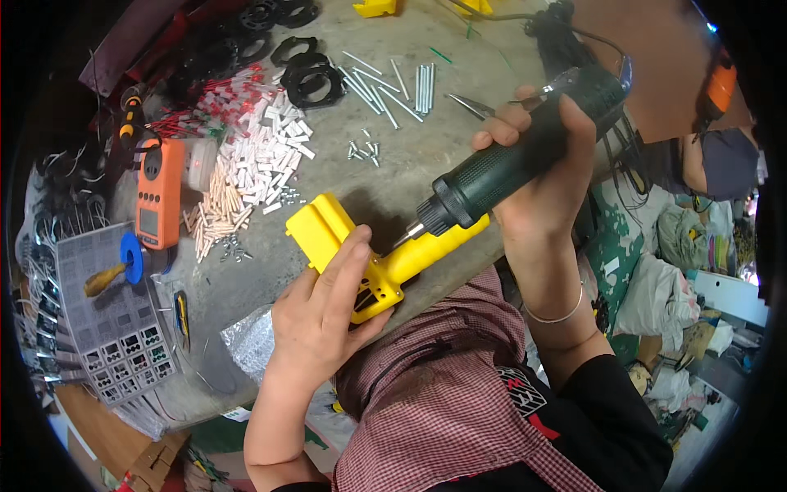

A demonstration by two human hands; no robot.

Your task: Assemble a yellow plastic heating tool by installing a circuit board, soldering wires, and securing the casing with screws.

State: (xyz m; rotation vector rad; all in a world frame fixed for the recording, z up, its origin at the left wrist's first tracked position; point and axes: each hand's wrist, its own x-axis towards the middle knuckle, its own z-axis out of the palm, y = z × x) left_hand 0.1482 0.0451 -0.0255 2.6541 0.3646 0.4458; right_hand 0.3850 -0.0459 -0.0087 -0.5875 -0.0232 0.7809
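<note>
My left hand (324, 307) is closed around a yellow plastic housing (316, 234) with a round handle, holding it on the near edge of the workbench. In my right hand (549, 172) is a dark green electric screwdriver (500, 168), tilted down to the left. Its metal bit (406, 238) points at the housing beside my left fingertips. Whether the bit sits on a screw is too small to tell. Several short screws (365, 150) lie on the bench beyond the housing. Farther back are long metal rods (377, 94), some in a neat row.
White connector pieces (266, 152) and wooden-coloured pins (217, 205) are heaped on the left, near an orange meter (158, 193). Black rings (311, 78) lie at the back. A parts board (115, 287), a yellow cutter (181, 320) and bubble wrap (250, 344) are nearer. Another person's arm (693, 164) shows at right.
</note>
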